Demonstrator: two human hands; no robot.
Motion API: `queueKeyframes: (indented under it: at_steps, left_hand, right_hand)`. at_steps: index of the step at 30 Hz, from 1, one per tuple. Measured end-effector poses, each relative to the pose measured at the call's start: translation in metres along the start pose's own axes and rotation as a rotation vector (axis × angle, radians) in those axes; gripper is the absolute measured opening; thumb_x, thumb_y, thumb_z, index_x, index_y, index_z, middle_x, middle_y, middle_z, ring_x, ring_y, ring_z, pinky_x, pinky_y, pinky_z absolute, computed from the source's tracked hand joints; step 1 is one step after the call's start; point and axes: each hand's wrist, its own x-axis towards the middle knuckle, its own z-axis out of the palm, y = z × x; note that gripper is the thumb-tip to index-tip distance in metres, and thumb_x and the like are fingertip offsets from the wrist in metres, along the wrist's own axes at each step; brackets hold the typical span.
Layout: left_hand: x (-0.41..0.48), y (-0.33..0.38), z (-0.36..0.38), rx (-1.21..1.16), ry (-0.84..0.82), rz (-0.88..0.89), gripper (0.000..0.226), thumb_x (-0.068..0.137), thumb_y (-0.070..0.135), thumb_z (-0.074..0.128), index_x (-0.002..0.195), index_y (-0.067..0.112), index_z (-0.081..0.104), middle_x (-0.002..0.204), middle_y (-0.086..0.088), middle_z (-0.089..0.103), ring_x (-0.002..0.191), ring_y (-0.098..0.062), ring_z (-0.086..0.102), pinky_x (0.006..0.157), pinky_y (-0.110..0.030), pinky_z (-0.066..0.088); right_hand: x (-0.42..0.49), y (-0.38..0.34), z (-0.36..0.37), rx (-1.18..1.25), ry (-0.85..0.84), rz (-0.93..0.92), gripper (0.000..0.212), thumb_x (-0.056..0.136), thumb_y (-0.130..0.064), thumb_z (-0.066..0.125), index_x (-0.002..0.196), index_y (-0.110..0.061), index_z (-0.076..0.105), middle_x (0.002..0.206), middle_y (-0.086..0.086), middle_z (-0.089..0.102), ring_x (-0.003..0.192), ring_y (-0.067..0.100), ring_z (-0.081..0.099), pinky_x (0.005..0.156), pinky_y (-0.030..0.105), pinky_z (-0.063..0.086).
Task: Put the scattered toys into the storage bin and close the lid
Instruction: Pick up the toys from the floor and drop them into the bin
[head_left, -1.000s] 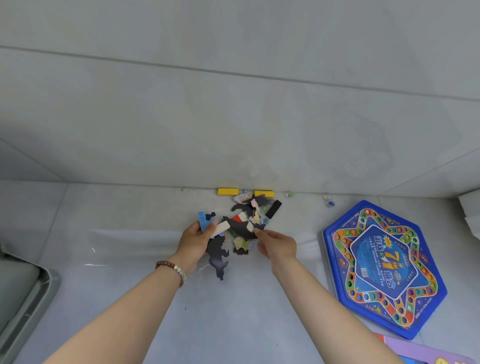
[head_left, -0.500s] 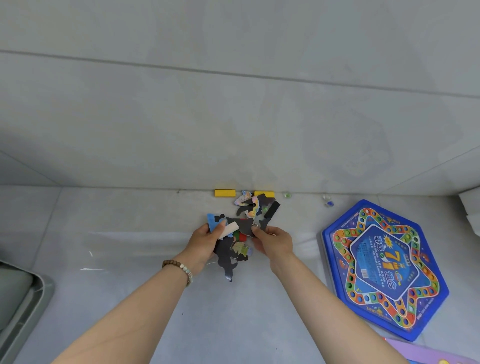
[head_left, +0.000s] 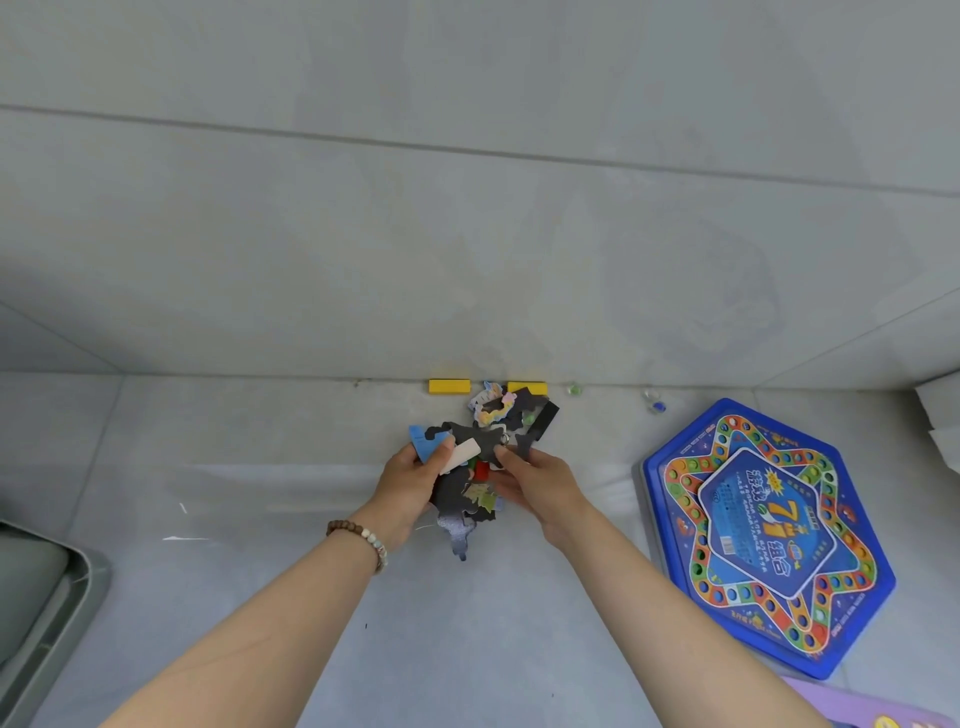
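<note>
Grey floor (head_left: 260, 467) under a grey wall (head_left: 467, 234). At right, flat on the floor, the blue six-sided board (head_left: 763, 535), placed as it was a second ago. At the left edge, a corner of the grey bin (head_left: 47, 587), well apart from the toys.

Left hand (head_left: 410, 488) and right hand (head_left: 540, 483) closer together than a second ago. Then set wider with the toys spread between; now close on either side of one bunch of flat pieces (head_left: 470, 493), both clamped on it in front of the wall, apparently raised off the floor. Left thumb pressing a white strip (head_left: 460, 454) onto the bunch; right fingers curled round its other side.

Bunch tighter than before. Longest in it, a black piece (head_left: 460, 530): long axis running from the wall toward the person, narrow tail hanging free below the hands, pointing back at the wearer.

Beyond the hands, loose pieces (head_left: 493, 408) on the floor, as before, among them a black bar (head_left: 545, 418) tilted with its far end to the right.

Against the wall, two yellow blocks (head_left: 449, 386), long axes along the wall, unmoved. Right of them, small marbles (head_left: 573, 388).
</note>
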Motion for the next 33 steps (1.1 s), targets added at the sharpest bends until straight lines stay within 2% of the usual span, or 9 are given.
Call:
queueKeyframes:
  at_steps: [3, 6, 11, 13, 15, 20, 25, 29, 33]
  left_hand:
    - [-0.010, 0.010, 0.001, -0.015, -0.020, 0.038, 0.028, 0.089, 0.037, 0.060, 0.106, 0.015, 0.063, 0.106, -0.012, 0.068, 0.100, -0.026, 0.064, 0.095, -0.041, 0.050]
    - [-0.032, 0.038, 0.001, -0.056, -0.073, 0.090, 0.018, 0.090, 0.033, 0.059, 0.097, 0.017, 0.064, 0.099, -0.009, 0.069, 0.090, -0.022, 0.065, 0.090, -0.038, 0.052]
    - [-0.101, 0.120, -0.023, -0.073, -0.074, 0.215, 0.025, 0.087, 0.040, 0.063, 0.099, 0.018, 0.065, 0.098, -0.010, 0.072, 0.094, -0.034, 0.067, 0.093, -0.053, 0.050]
    - [-0.139, 0.153, -0.041, -0.084, -0.061, 0.289, 0.027, 0.087, 0.040, 0.063, 0.099, 0.016, 0.064, 0.091, -0.012, 0.072, 0.083, -0.038, 0.068, 0.084, -0.057, 0.053]
    - [-0.184, 0.180, -0.064, -0.130, -0.068, 0.360, 0.026, 0.090, 0.036, 0.059, 0.102, 0.012, 0.060, 0.083, -0.011, 0.070, 0.066, -0.035, 0.067, 0.069, -0.051, 0.057]
    - [-0.298, 0.217, -0.148, -0.133, -0.019, 0.507, 0.031, 0.094, 0.035, 0.053, 0.107, 0.007, 0.057, 0.085, -0.016, 0.065, 0.064, -0.036, 0.065, 0.056, -0.049, 0.056]
    - [-0.378, 0.201, -0.271, -0.185, 0.198, 0.576, 0.034, 0.091, 0.036, 0.058, 0.109, 0.008, 0.059, 0.080, -0.011, 0.068, 0.065, -0.033, 0.066, 0.064, -0.050, 0.057]
    - [-0.403, 0.147, -0.369, -0.305, 0.349, 0.542, 0.035, 0.090, 0.034, 0.059, 0.113, 0.006, 0.059, 0.088, -0.013, 0.068, 0.068, -0.022, 0.066, 0.057, -0.033, 0.055]
    - [-0.404, 0.081, -0.434, -0.344, 0.474, 0.396, 0.042, 0.091, 0.040, 0.056, 0.112, 0.004, 0.058, 0.102, -0.018, 0.067, 0.086, -0.028, 0.063, 0.083, -0.043, 0.052]
  right_hand:
    - [-0.014, -0.009, -0.005, -0.017, -0.032, -0.077, 0.016, 0.091, -0.015, 0.060, 0.104, -0.007, 0.065, 0.090, 0.006, 0.071, 0.069, 0.009, 0.070, 0.066, 0.016, 0.056]
    - [-0.035, -0.033, -0.005, -0.038, -0.043, -0.160, 0.016, 0.090, -0.018, 0.061, 0.101, -0.008, 0.067, 0.093, 0.007, 0.069, 0.078, 0.013, 0.067, 0.075, 0.019, 0.056]
    - [-0.104, -0.101, 0.030, 0.004, -0.127, -0.304, 0.015, 0.089, -0.016, 0.064, 0.097, -0.004, 0.065, 0.095, 0.012, 0.070, 0.088, 0.022, 0.070, 0.074, 0.019, 0.057]
    - [-0.140, -0.128, 0.051, -0.004, -0.168, -0.368, 0.009, 0.089, -0.014, 0.063, 0.091, -0.006, 0.064, 0.091, 0.014, 0.070, 0.083, 0.019, 0.070, 0.069, 0.017, 0.057]
    - [-0.181, -0.150, 0.077, -0.010, -0.220, -0.416, 0.007, 0.089, -0.013, 0.062, 0.091, -0.007, 0.063, 0.087, 0.013, 0.069, 0.077, 0.016, 0.070, 0.065, 0.014, 0.055]
    - [-0.286, -0.175, 0.161, -0.113, -0.386, -0.513, 0.009, 0.090, -0.014, 0.061, 0.095, -0.007, 0.063, 0.089, 0.007, 0.070, 0.077, 0.012, 0.070, 0.071, 0.014, 0.055]
    - [-0.367, -0.142, 0.271, -0.225, -0.584, -0.476, 0.018, 0.090, -0.018, 0.063, 0.101, -0.004, 0.062, 0.092, 0.007, 0.071, 0.081, 0.013, 0.071, 0.083, 0.020, 0.055]
    - [-0.398, -0.076, 0.355, -0.283, -0.715, -0.334, 0.010, 0.090, -0.015, 0.062, 0.088, -0.006, 0.057, 0.096, 0.011, 0.069, 0.089, 0.020, 0.069, 0.085, 0.026, 0.055]
    - [-0.397, -0.004, 0.412, -0.430, -0.768, -0.180, 0.014, 0.094, -0.017, 0.056, 0.099, -0.004, 0.057, 0.102, 0.012, 0.066, 0.088, 0.019, 0.067, 0.081, 0.026, 0.056]
